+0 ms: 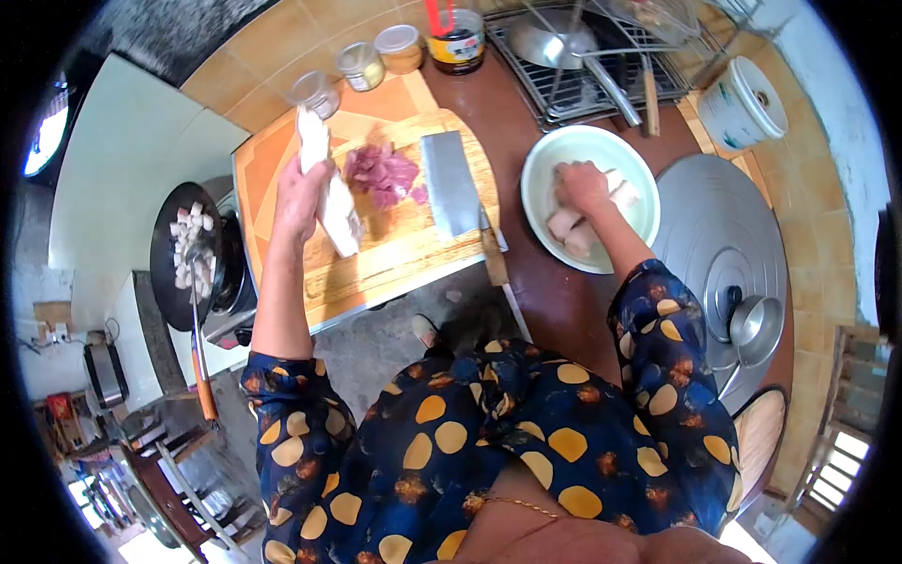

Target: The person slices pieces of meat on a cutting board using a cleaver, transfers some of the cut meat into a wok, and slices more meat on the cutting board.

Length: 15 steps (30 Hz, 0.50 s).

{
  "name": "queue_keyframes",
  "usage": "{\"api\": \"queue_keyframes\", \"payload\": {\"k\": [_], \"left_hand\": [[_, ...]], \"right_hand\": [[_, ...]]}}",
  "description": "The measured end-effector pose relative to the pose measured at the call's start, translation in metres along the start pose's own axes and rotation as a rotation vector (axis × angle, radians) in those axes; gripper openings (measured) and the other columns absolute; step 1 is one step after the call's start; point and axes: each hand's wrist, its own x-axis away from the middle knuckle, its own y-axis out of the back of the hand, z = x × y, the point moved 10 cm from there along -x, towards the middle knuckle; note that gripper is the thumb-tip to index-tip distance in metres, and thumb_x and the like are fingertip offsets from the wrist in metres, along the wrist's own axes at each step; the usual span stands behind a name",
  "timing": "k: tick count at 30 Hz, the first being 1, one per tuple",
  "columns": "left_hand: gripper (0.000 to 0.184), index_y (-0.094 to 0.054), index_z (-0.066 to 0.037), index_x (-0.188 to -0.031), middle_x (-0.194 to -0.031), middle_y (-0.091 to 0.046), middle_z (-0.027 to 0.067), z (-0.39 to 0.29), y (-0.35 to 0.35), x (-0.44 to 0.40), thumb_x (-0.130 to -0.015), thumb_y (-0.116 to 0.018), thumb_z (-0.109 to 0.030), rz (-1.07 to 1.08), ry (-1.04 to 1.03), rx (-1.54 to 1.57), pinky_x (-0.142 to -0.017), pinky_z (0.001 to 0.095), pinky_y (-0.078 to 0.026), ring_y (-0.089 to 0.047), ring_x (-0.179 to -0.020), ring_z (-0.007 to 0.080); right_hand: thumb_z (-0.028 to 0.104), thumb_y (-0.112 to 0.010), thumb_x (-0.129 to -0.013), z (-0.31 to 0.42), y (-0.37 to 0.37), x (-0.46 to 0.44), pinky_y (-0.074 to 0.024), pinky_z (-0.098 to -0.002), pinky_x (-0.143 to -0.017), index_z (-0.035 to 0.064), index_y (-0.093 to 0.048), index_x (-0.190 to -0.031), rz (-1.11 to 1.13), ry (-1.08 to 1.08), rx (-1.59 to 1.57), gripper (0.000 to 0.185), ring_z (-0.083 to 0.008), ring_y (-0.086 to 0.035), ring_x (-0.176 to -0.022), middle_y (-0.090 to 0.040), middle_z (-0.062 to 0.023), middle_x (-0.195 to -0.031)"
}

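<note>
My left hand [302, 195] is closed around a long pale slab of pork fat [336, 211], held upright over the left part of the wooden cutting board [352, 289]. Beside the slab lies a pile of sliced red meat [381, 173]. A cleaver [451, 183] rests flat on the board's right side, its handle reaching past the front edge. Inside a white bowl [537, 227], my right hand [583, 186] reaches down with curled fingers; their tips are hidden, so what they grip is unclear. Pale chunks of pork [575, 232] lie around that hand.
On the left, a wok [167, 296] holds white fat cubes and a ladle [194, 301]. Jars [361, 68] line the back wall. A rack [554, 103] carries pans. At right are a large metal lid [686, 202], a small metal ladle [756, 329] and a white bucket [733, 108].
</note>
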Motion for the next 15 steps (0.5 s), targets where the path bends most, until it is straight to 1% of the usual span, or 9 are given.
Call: {"api": "queue_keyframes", "payload": {"k": [2, 3, 6, 7, 8, 9, 11, 13, 15], "left_hand": [[0.029, -0.05, 0.0, -0.105, -0.077, -0.057, 0.0069, 0.042, 0.044, 0.001, -0.078, -0.056, -0.008, -0.069, 0.052, -0.023, -0.056, 0.0294, -0.047, -0.057, -0.062, 0.0155], [0.028, -0.051, 0.001, -0.103, -0.076, -0.057, 0.007, 0.06, 0.061, 0.003, -0.077, -0.056, -0.008, -0.097, 0.089, -0.084, -0.056, 0.0298, -0.047, -0.057, -0.062, 0.0159], [0.028, -0.052, 0.002, -0.103, -0.075, -0.057, 0.0071, 0.093, 0.092, 0.012, -0.076, -0.055, -0.008, -0.129, 0.16, -0.193, -0.058, 0.0297, -0.047, -0.057, -0.064, 0.0158], [0.029, -0.052, 0.002, -0.103, -0.075, -0.057, 0.0072, 0.102, 0.097, 0.01, -0.076, -0.055, -0.009, -0.122, 0.175, -0.261, -0.059, 0.0293, -0.047, -0.057, -0.066, 0.0153], [0.035, -0.053, 0.001, -0.106, -0.077, -0.061, 0.0108, 0.125, 0.109, -0.002, -0.075, -0.059, -0.013, -0.099, 0.192, -0.273, -0.064, 0.0332, -0.048, -0.06, -0.07, 0.0217], [0.035, -0.053, 0.001, -0.106, -0.077, -0.061, 0.0108, 0.136, 0.113, -0.012, -0.075, -0.059, -0.013, -0.105, 0.191, -0.253, -0.064, 0.0332, -0.048, -0.06, -0.07, 0.0217], [0.041, -0.056, -0.002, -0.108, -0.088, -0.063, 0.0163, 0.121, 0.11, -0.028, -0.071, -0.065, -0.018, -0.042, -0.061, -0.962, -0.072, 0.0392, -0.049, -0.061, -0.08, 0.0309], [0.043, -0.059, -0.005, -0.104, -0.096, -0.061, 0.0191, 0.1, 0.104, -0.026, -0.066, -0.069, -0.022, -0.157, -0.183, -0.99, -0.08, 0.0429, -0.046, -0.057, -0.09, 0.0365], [0.038, -0.061, -0.004, -0.1, -0.096, -0.06, 0.0193, 0.077, 0.101, -0.015, -0.066, -0.068, -0.019, -0.273, -0.416, -0.976, -0.082, 0.0431, -0.045, -0.056, -0.093, 0.0346]], "right_hand": [[0.016, -0.055, -0.074, -0.019, -0.04, -0.008, -0.0491, -0.0407, -0.072, 0.0124, -0.065, -0.093, 0.17, -0.051, 0.11, 0.022, -0.0285, -0.062, -0.08, -0.064, -0.0152, -0.087], [0.016, -0.055, -0.074, -0.019, -0.035, -0.01, -0.0491, -0.0407, -0.072, 0.0124, -0.065, -0.093, 0.166, -0.034, 0.123, 0.022, -0.0285, -0.062, -0.08, -0.064, -0.0152, -0.087], [0.021, -0.06, -0.076, -0.025, -0.001, -0.004, -0.0507, -0.0373, -0.068, 0.0126, -0.066, -0.087, 0.039, -0.141, -0.029, 0.015, -0.027, -0.061, -0.069, -0.065, -0.0098, -0.083], [0.017, -0.057, -0.079, -0.036, 0.004, -0.002, -0.0498, -0.034, -0.062, 0.0073, -0.064, -0.088, 0.107, -0.305, -0.362, 0.015, -0.0218, -0.06, -0.065, -0.066, -0.01, -0.081], [0.013, -0.055, -0.082, -0.039, 0.005, 0.002, -0.049, -0.0306, -0.057, 0.002, -0.063, -0.09, 0.169, -0.468, -0.693, 0.015, -0.0165, -0.059, -0.061, -0.066, -0.0102, -0.079], [0.013, -0.055, -0.082, -0.028, 0.015, 0.0, -0.049, -0.0306, -0.057, 0.002, -0.063, -0.09, 0.168, -0.458, -0.675, 0.015, -0.0165, -0.059, -0.061, -0.066, -0.0102, -0.079], [0.01, -0.056, -0.084, 0.025, 0.014, 0.003, -0.0449, -0.0228, -0.048, 0.0004, -0.061, -0.093, 0.271, -0.455, -1.322, 0.014, -0.0081, -0.055, -0.056, -0.065, -0.0069, -0.077], [0.009, -0.056, -0.084, 0.113, 0.03, 0.004, -0.0423, -0.0186, -0.045, 0.0004, -0.059, -0.097, 0.367, -0.351, -1.444, 0.015, -0.0059, -0.054, -0.056, -0.065, -0.0068, -0.078], [0.012, -0.057, -0.086, 0.183, 0.009, 0.004, -0.0433, -0.017, -0.044, 0.0023, -0.059, -0.098, 0.452, -0.253, -1.462, 0.015, -0.0062, -0.055, -0.056, -0.063, -0.0057, -0.077]]}}
